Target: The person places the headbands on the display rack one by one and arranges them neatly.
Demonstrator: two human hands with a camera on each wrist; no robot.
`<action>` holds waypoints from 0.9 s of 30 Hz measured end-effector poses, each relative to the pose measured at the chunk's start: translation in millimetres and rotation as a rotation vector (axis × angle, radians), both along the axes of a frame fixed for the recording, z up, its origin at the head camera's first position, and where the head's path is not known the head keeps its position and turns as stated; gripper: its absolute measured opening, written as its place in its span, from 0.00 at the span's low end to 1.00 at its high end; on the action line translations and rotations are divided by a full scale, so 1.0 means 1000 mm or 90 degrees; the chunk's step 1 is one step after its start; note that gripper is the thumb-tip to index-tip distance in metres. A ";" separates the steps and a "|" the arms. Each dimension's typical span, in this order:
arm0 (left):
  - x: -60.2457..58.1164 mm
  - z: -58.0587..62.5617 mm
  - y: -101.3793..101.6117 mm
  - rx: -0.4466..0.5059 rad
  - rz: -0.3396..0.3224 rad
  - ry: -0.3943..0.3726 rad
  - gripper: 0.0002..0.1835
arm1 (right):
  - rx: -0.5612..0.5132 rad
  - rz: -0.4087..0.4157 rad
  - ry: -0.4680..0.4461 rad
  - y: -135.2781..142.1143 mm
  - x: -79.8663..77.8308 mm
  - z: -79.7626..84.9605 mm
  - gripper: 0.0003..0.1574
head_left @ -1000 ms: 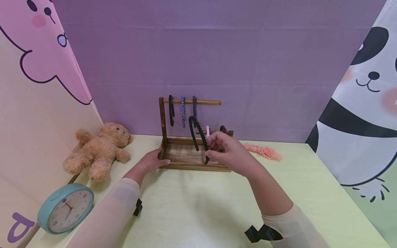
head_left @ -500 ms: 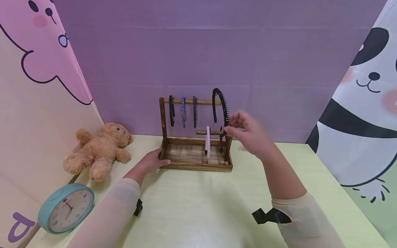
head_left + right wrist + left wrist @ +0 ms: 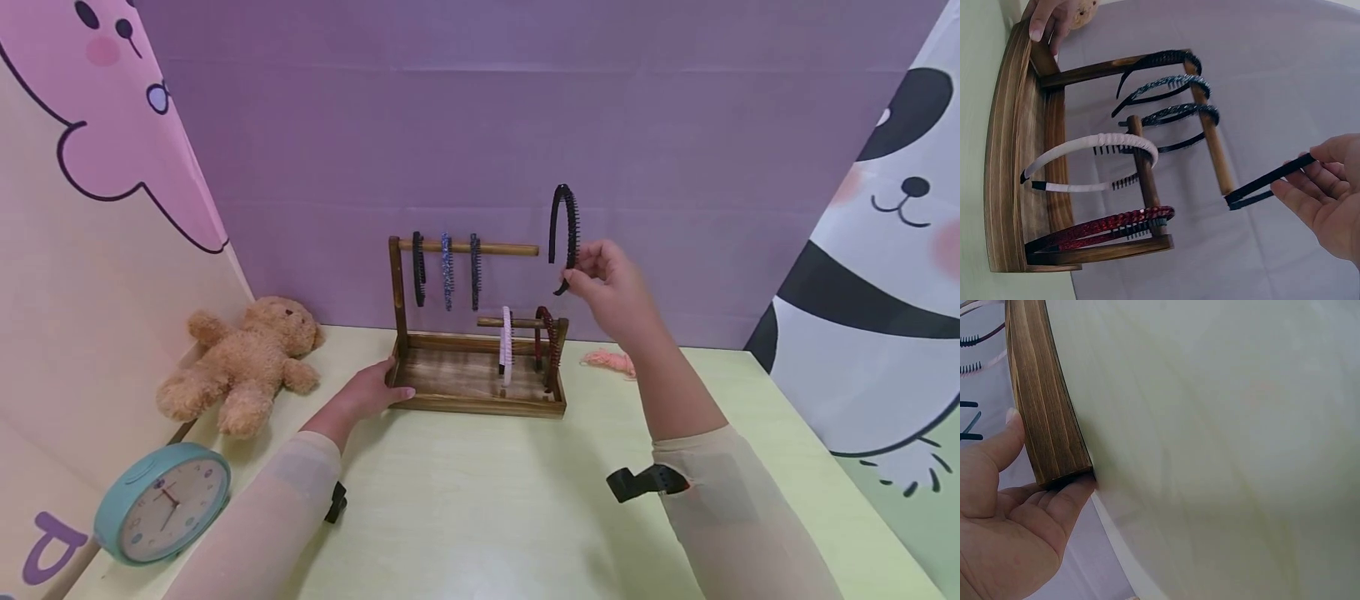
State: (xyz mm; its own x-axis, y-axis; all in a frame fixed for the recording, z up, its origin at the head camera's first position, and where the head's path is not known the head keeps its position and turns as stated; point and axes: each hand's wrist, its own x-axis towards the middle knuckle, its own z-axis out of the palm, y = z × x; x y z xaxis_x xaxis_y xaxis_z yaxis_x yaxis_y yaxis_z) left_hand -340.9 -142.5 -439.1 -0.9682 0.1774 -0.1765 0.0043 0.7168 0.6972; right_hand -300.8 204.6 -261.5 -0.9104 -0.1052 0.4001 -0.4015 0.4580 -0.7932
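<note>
A wooden headband rack (image 3: 480, 407) stands on the table, with a tray base, a tall bar and a shorter bar. My left hand (image 3: 366, 390) grips the tray's left end, its thumb on the front side. Between thumb and fingers my right hand (image 3: 618, 292) pinches one end of a black toothed headband (image 3: 573, 229), held upright just right of the tall bar's free end. On that bar hang a black headband (image 3: 1160, 59), a blue glittery headband (image 3: 447, 271) and a dark glittery headband (image 3: 476, 271). The short bar carries a white headband (image 3: 507, 346) and a red headband (image 3: 1110, 225).
A teddy bear (image 3: 243, 362) lies at the table's left rear, with a teal clock (image 3: 165, 504) in front of it. Behind the right forearm lies a bundle of pink yarn (image 3: 609, 361). A purple backdrop (image 3: 675, 167) rises close behind the rack.
The black headband has travelled right and upward in my right hand, from over the tray to beyond the tall bar's end. My left hand stays on the tray.
</note>
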 end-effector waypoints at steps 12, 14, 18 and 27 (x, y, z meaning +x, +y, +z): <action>-0.001 -0.001 0.000 0.006 0.006 -0.003 0.45 | -0.015 -0.023 -0.008 -0.016 -0.038 -0.016 0.18; -0.001 0.000 0.000 0.009 0.006 -0.003 0.45 | -0.015 -0.016 -0.008 -0.021 -0.042 -0.018 0.18; -0.001 0.000 0.000 0.010 0.010 -0.005 0.45 | -0.011 -0.006 -0.007 -0.032 -0.049 -0.025 0.19; -0.001 0.000 0.001 -0.001 0.012 -0.001 0.45 | 0.023 -0.007 -0.021 -0.045 -0.060 -0.041 0.18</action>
